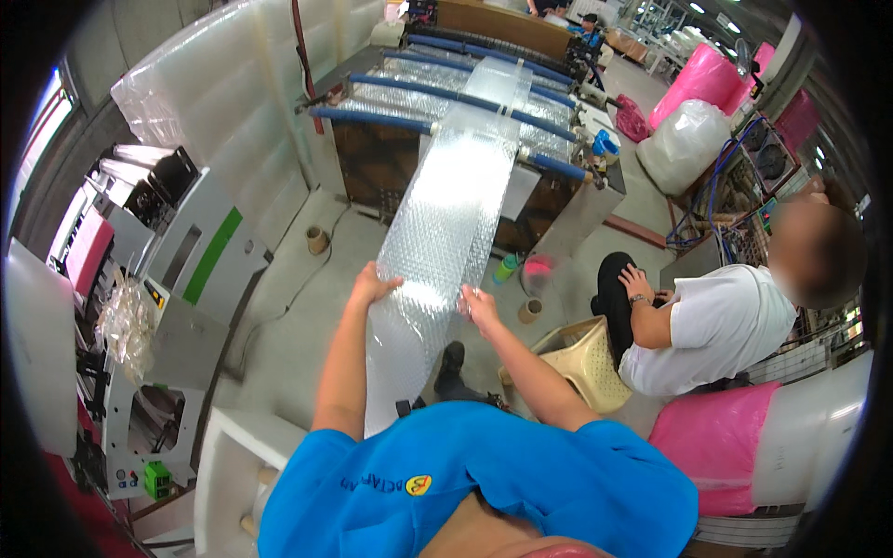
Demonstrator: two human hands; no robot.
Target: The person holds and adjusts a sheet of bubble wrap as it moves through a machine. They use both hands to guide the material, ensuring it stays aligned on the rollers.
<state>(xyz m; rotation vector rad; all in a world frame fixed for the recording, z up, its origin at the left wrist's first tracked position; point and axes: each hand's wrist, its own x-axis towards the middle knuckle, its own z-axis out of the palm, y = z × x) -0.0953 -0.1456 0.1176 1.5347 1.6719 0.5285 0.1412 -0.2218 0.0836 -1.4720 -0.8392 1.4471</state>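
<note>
The bubble wrap (445, 209) runs lengthwise from upper centre to lower centre of the frame, left hand (374, 285) and right hand (479, 306) pinching opposite edges, neither clearly nearer.

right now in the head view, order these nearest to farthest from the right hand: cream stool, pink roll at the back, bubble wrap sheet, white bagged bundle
1. Bubble wrap sheet: right at the right hand, along its right edge
2. Cream stool: to the right
3. White bagged bundle: farther ahead, right
4. Pink roll: behind that bundle
</note>
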